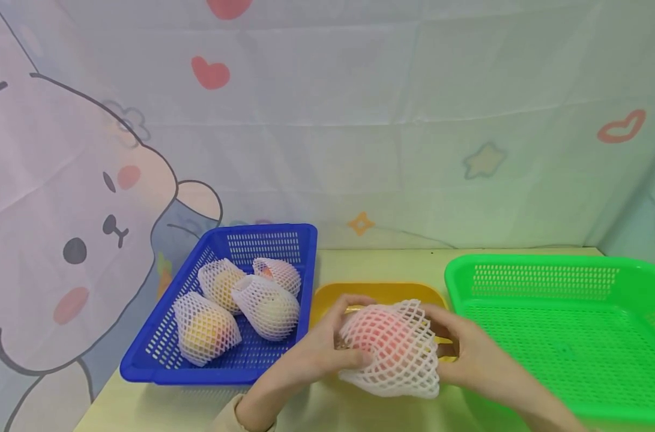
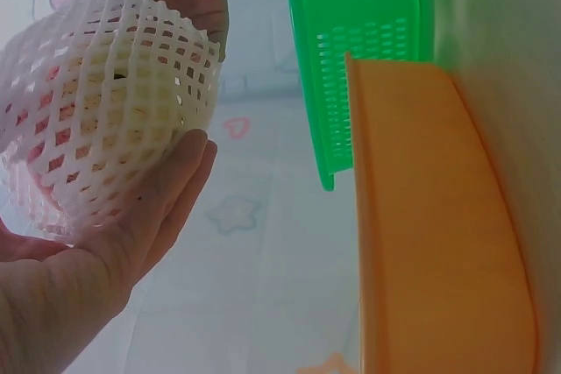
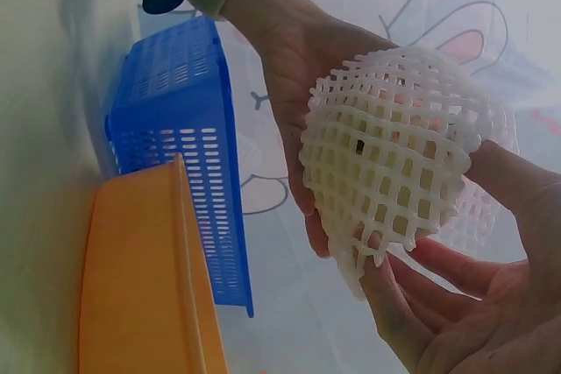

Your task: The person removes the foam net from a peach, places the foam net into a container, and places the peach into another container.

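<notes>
Checking my feeds: the netted fruit (image 1: 386, 345) is held up in both hands, over the near part of the yellow tub (image 1: 383, 291), and both wrist views show it apart from the tub's rim. Left hand (image 1: 327, 348) is clamped on it, thumb laid across the front of the net, fingers wrapped behind. Right hand (image 1: 459, 348) grips the other side, thumb and fingers pinching the net near its ragged edge.

Hidden stuff: I can't see most of the left fingers in the head view, and the right fingertips are behind the net. Hands and fruit block most of the tub, so I can't make out its inside. The fruit runs off the left edge of my left wrist view; the green basket (image 1: 535, 260) is cut off at the right of the head view.

Orientation: in the head view I read the long axis as roughly left to right, pink body toward the left hand, loose net flaring toward the right. Exact tilt, can't tell.

Edges: the tub sits between the green basket and the blue basket (image 1: 197, 376), just beside both. Four other netted fruits (image 1: 207, 329) lie in the blue one. I see table (image 1: 376, 264) behind the tub, then the printed cloth (image 1: 327, 156). Open space shows between fruit and tub rim.
</notes>
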The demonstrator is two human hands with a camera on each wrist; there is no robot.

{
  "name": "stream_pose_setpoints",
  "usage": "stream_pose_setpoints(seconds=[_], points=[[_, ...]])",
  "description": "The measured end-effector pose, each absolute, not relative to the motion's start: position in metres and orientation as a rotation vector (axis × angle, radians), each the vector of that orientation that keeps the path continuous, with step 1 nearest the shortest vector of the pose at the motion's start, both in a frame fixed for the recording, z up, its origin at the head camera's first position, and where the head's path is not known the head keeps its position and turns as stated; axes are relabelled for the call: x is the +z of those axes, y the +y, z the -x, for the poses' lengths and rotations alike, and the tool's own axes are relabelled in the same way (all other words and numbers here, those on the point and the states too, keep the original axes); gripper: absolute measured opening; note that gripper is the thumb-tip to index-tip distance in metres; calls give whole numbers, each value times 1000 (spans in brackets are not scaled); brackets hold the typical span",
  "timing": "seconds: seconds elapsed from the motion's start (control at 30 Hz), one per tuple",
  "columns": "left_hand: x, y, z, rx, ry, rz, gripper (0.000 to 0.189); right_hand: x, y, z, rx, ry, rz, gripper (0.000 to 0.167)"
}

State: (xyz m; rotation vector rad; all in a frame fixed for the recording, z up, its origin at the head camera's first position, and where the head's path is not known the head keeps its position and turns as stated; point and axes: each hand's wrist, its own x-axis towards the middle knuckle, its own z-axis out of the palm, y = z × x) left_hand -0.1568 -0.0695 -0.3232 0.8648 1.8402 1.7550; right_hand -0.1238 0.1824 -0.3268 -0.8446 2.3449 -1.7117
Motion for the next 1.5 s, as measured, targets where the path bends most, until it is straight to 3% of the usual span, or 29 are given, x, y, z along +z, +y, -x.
stream_pose_setpoints(seconds=[0.87, 1.5], points=[[-327, -57, 152, 1740, 1914, -808, 69, -329, 174, 119, -1597, 2558, 856, 75], [-326, -60, 152, 1684, 1967, -801, 64, -330, 171, 116, -1581, 2634, 904, 69]])
